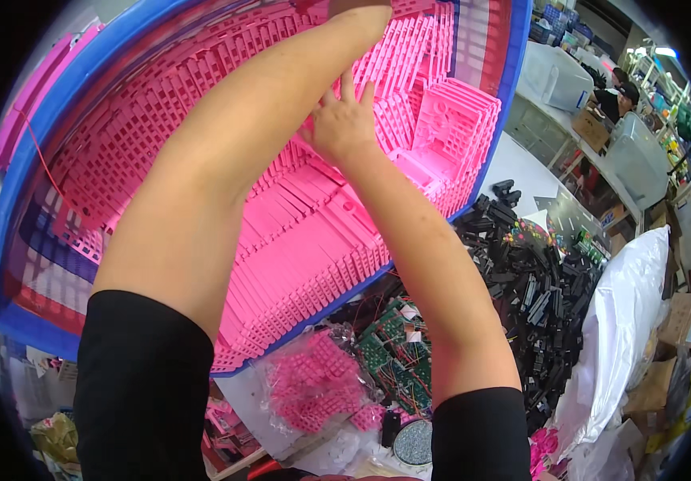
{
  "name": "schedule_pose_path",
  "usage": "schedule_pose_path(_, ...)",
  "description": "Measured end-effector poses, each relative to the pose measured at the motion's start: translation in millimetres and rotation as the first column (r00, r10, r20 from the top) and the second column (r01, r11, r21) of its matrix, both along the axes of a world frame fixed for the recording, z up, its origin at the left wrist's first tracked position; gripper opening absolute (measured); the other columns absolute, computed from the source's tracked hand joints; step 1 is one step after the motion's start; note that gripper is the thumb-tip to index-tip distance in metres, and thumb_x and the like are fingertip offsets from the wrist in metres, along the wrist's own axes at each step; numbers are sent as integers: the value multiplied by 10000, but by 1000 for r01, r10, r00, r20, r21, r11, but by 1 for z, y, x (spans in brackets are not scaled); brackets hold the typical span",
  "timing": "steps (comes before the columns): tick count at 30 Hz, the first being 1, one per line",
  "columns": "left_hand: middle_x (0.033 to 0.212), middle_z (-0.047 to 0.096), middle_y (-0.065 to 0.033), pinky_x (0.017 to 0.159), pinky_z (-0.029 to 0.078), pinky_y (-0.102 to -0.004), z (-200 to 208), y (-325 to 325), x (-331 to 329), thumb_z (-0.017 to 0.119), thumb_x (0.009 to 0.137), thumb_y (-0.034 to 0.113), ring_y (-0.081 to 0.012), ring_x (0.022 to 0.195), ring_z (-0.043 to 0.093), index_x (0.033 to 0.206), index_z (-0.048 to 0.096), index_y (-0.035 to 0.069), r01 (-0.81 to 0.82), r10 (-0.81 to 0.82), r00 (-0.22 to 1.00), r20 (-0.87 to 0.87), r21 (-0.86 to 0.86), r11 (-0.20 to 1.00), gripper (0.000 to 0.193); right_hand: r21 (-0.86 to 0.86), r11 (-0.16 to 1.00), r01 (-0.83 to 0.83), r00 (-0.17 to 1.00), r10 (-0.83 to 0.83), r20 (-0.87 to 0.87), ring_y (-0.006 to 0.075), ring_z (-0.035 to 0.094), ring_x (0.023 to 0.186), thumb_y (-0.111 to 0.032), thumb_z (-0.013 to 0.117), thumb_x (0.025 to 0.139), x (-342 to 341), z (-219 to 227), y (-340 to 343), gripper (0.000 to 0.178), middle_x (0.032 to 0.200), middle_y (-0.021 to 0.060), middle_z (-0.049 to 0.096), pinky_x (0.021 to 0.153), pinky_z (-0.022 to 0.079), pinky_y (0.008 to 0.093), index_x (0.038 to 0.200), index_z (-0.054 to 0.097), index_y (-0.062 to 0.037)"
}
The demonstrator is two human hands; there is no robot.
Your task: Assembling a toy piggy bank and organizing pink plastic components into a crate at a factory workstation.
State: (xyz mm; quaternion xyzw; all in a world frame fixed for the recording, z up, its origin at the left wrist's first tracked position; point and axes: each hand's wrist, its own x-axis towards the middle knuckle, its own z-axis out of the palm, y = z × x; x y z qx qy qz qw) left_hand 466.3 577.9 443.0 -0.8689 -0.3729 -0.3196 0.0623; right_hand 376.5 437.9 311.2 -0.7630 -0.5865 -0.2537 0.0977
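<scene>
A large blue-rimmed basket (261,353) with striped sides is packed with rows of pink plastic grid panels (305,248). My right hand (345,124) is among the panels in the upper middle, fingers spread and pointing away from me, seemingly touching them without gripping any. Right of it, a stack of pink tray-like pieces (453,128) leans against the basket's side. My left forearm (281,88) stretches across the basket to the upper edge of the picture. Beyond the wrist, my left hand is cut off, so its fingers and anything in them are hidden.
Below the basket lie a clear bag of pink mesh pieces (313,381) and green circuit boards (401,353) with wires. A heap of black plastic parts (530,297) spreads to the right, beside a white plastic sack (622,313). Farther back, a person (618,100) is near translucent bins (638,160).
</scene>
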Motion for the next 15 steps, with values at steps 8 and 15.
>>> schedule_pose_path(8, 1239, 655, -217, 990, 467, -488, 22, -31, -73, 399, 988, 534, -265, 1129, 653, 1243, 646, 120, 145, -172, 982, 83, 264, 954, 545, -97, 994, 55, 998, -55, 1, 393, 38, 1538, -567, 542, 937, 2, 13, -9, 769, 1668, 49, 175, 1148, 200, 694, 1577, 299, -216)
schedule_pose_path(15, 1221, 633, -164, 839, 565, -413, -25, -70, -210, 678, 825, 86, -366, 1029, 661, 1195, 608, 116, 416, -475, 880, 8, 469, 779, 378, -167, 983, 81, 995, -91, -50, 379, 23, 1542, -581, 524, 934, -2, 14, -2, 793, 1670, 55, 172, 1155, 185, 700, 1589, 258, -222)
